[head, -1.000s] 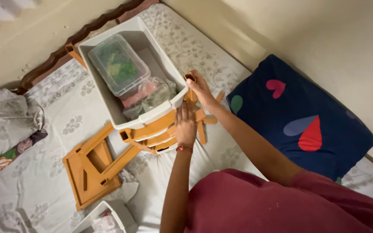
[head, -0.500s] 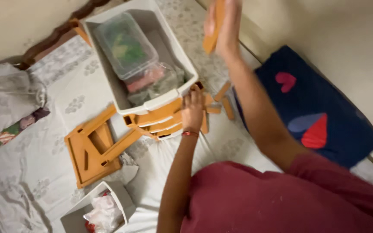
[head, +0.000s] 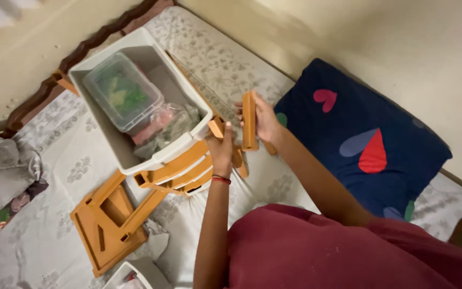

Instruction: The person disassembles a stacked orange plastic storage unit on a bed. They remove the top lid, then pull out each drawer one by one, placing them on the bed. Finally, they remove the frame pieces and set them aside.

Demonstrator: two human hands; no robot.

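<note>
The right hand [head: 266,120] is closed around a flat, narrow orange plastic bar [head: 249,120], fingers wrapped over its right edge, the bar standing nearly upright and lifted clear of the bed [head: 209,59]. The left hand [head: 221,147] lies just beside it, lower and to the left, with its fingers curled onto the upper end of another orange piece [head: 216,127] that sticks up from a stack of orange plastic frames [head: 180,171]; how tightly it grips cannot be told. A red band [head: 221,180] circles that wrist.

The stacked frames are smooth, hard and slotted, lying directly below the left hand and running away to its left. Resting partly on them is a white plastic bin [head: 188,91], rectangular with rounded rim, up and to the left of both hands. Inside sit a clear lidded box [head: 121,96] with green contents and a crinkled transparent bag [head: 167,126].

Further left and below the hands lies a square orange plastic panel [head: 108,225] with raised ribs and cut-outs, flat on the pale floral bedsheet. To the right of the right hand is a dark blue pillow [head: 364,134] printed with red, blue and green heart shapes, soft and slightly puffed. The person's maroon sleeve [head: 348,251] fills the lower foreground.
</note>
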